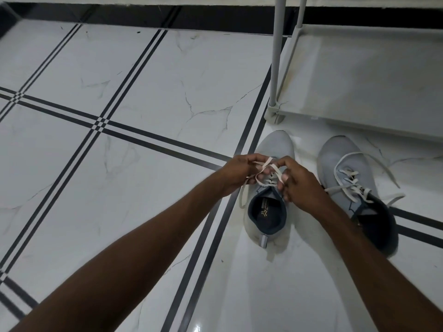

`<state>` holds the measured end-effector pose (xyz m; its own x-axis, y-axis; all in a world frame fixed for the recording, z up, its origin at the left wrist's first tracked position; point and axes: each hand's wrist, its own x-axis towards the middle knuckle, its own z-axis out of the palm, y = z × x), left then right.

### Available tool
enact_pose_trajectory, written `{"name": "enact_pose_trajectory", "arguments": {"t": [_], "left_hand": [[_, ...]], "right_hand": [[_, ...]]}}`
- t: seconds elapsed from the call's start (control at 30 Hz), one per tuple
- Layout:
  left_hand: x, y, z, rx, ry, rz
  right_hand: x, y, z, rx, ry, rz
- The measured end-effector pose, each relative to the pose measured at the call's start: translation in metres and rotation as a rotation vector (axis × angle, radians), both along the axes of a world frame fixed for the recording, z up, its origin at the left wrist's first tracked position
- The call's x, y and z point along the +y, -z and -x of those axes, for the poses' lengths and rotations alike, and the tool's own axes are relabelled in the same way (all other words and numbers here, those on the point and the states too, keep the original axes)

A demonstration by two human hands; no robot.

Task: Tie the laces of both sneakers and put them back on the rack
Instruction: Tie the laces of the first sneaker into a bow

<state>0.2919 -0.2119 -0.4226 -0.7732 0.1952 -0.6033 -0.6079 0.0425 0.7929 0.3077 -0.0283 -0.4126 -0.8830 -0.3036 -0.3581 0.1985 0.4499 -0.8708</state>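
Two grey sneakers with white laces stand on the tiled floor, toes pointing at the rack. Over the left sneaker (275, 147) my left hand (239, 172) and my right hand (297, 182) each pinch a strand of its white lace (266, 164), which crosses between my fingers above the tongue. One loose end trails down the shoe's left side. The right sneaker (340, 161) stands apart to the right, its laces (352, 183) loose and spread on the floor. The grey shoe rack (359, 75) stands just beyond both shoes, its lowest shelf bare.
White marble-look floor tiles with dark stripe lines (100, 123) spread to the left. A grey rack post (275, 68) rises right behind the left sneaker's toe. A dark skirting band (143, 14) runs along the far wall.
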Motion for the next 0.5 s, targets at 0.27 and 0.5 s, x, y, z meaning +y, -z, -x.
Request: {"name": "enact_pose_trajectory", "arguments": {"t": [0.27, 0.5], "left_hand": [[0.001, 0.006, 0.005, -0.050, -0.019, -0.068], [0.005, 0.000, 0.003, -0.117, 0.034, -0.221]], "right_hand": [[-0.007, -0.008, 0.008, 0.061, 0.015, 0.034], [-0.002, -0.007, 0.021, 0.016, 0.040, 0.177]]}}
